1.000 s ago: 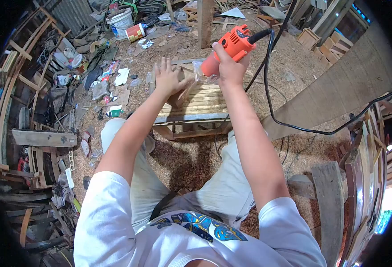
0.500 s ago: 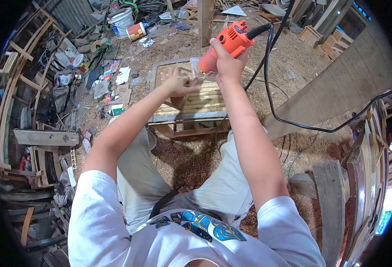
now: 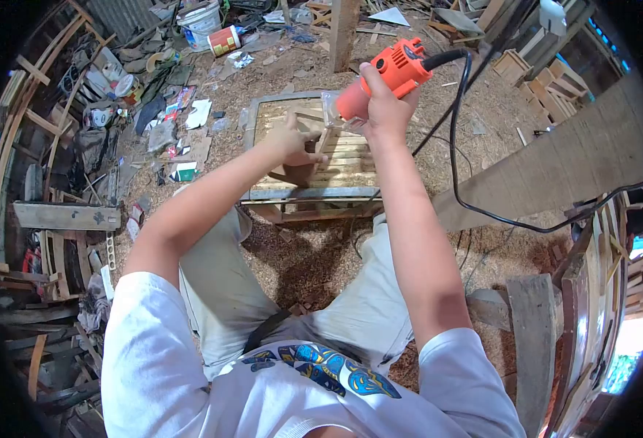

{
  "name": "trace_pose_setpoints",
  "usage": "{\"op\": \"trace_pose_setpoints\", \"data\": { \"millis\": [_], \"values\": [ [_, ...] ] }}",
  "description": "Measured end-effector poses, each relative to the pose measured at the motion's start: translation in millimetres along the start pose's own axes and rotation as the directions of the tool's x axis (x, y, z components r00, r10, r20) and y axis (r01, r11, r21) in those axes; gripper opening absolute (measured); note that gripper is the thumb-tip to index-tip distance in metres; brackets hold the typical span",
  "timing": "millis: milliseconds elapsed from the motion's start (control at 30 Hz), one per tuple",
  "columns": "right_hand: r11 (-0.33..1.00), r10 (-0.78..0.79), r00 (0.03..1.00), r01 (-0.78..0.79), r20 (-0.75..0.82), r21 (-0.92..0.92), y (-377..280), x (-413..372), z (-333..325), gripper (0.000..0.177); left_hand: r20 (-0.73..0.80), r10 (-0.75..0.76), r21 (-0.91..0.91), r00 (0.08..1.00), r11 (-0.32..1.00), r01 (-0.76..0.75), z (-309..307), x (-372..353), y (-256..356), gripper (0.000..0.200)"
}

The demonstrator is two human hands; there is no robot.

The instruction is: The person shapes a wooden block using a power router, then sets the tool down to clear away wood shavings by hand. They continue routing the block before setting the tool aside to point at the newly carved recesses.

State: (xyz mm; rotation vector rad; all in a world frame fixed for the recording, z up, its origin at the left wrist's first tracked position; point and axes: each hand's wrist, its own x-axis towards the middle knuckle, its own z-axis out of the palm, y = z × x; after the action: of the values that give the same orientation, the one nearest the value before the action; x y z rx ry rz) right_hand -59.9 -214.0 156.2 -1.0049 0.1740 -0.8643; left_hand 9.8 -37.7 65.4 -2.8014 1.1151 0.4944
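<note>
An orange-red power tool [image 3: 381, 79] is gripped in my right hand [image 3: 390, 109], tilted with its clear base toward the left. A black cable leaves its upper right end. Beneath both hands stands a low slatted wooden table [image 3: 336, 175] with a grey frame. My left hand [image 3: 292, 144] holds a light wooden piece [image 3: 323, 139] over the slats, its fingers partly bent around it. The tool's clear base is close to this piece; whether they touch cannot be made out.
The black cable [image 3: 456, 168] loops down on the right past a wide plank [image 3: 548, 146]. A wooden post [image 3: 344, 36] rises behind the table. Scraps and a white bucket [image 3: 200, 28] lie at the back left. Grey boards [image 3: 531, 336] stand at the right.
The tool and my right hand appear slightly farther right. My left hand has turned and its fingers are spread differently, with the wooden piece now showing more clearly. The whole view has shifted a little.
</note>
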Motion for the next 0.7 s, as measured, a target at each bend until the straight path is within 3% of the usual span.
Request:
{"op": "trace_pose_setpoints", "data": {
  "millis": [33, 100, 167, 200, 233, 300, 333, 433, 467, 700],
  "values": [
    [1.0, 0.002, 1.0, -0.002, 0.004, -0.009, 1.0, 1.6, 0.9, 0.056, -0.065, -0.03, 0.014, 0.997, 0.999, 0.031, 6.0, 1.6, 0.8, 0.092],
    [1.0, -0.019, 1.0, 0.019, -0.008, -0.014, 4.9, 3.1, 3.5, 0.057, -0.03, 0.011, 0.017, 0.999, 1.0, -0.01, 4.9, 9.3, -8.5, 0.09],
    [0.999, -0.015, 0.999, 0.014, -0.029, -0.033, 9.4, 3.6, 6.9, 0.058, -0.032, -0.195, -0.258, 0.98, 0.949, 0.181, -3.1, 13.9, -19.0, 0.088],
    [0.999, -0.015, 0.999, 0.013, -0.052, -0.04, 13.6, 3.7, 7.6, 0.058, -0.138, -0.269, -0.286, 0.953, 0.932, 0.222, -1.3, 15.3, -23.5, 0.081],
    [0.998, -0.009, 0.999, 0.006, -0.043, -0.059, 18.9, 6.7, 8.6, 0.058, -0.13, -0.271, -0.306, 0.954, 0.926, 0.222, 0.8, 17.9, -30.9, 0.081],
    [0.998, -0.024, 0.998, 0.02, -0.057, -0.066, 30.4, 12.4, 8.5, 0.056, -0.331, -0.119, -0.261, 0.936, 0.965, 0.03, 8.7, 23.5, -53.8, 0.072],
    [0.996, -0.019, 0.998, 0.013, -0.061, -0.09, 28.0, 10.3, 13.1, 0.051, -0.474, 0.009, -0.188, 0.88, 0.976, -0.111, 25.7, 29.6, -66.4, 0.061],
    [0.996, -0.033, 0.998, 0.027, -0.055, -0.091, 35.9, 14.8, 21.9, 0.047, -0.486, 0.014, -0.361, 0.874, 0.907, -0.215, 43.0, 45.8, -80.8, 0.049],
    [0.995, -0.049, 0.996, 0.042, -0.074, -0.088, 39.3, 16.7, 26.1, 0.043, -0.454, -0.071, -0.372, 0.888, 0.921, -0.117, 42.3, 50.9, -79.0, 0.036],
    [0.985, -0.045, 0.999, 0.043, -0.009, -0.168, 67.8, 32.6, 24.3, 0.039, -0.478, -0.259, -0.431, 0.839, 0.902, 0.033, 49.6, 44.0, -97.5, 0.023]
  ]
}}
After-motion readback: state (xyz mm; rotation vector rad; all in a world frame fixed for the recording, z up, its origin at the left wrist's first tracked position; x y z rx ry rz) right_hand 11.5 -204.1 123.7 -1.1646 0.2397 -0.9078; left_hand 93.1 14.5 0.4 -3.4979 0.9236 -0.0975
